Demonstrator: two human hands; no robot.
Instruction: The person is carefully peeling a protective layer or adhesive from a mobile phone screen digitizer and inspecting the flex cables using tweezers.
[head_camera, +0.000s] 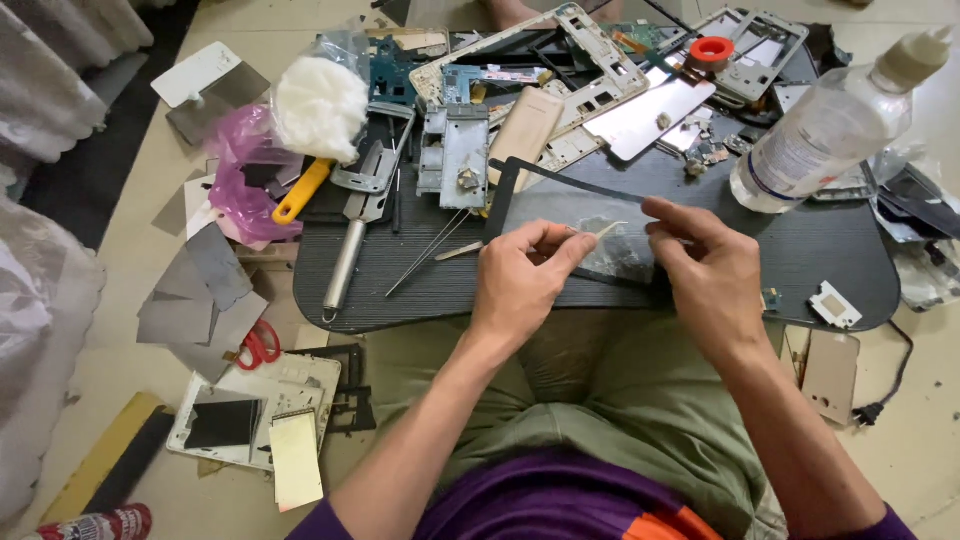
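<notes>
My left hand (520, 275) and my right hand (705, 265) hold a thin phone screen glass with a black border (560, 195) over the near edge of a dark ribbed tray-table (420, 270). The left thumb and finger pinch a small pale pointed tool or strip (605, 231) against the glass. The right hand grips the glass at its right end. A crumpled clear film (625, 255) lies at the glass between the two hands.
Phone frames and circuit boards (520, 90) cover the far side of the tray. A clear plastic bottle (830, 125), red tape roll (711, 50), tweezers (430, 250), metal tools (360, 215) and white cotton (320, 105) lie around. Grey sheets (200, 290) and red scissors (260, 345) are on the floor.
</notes>
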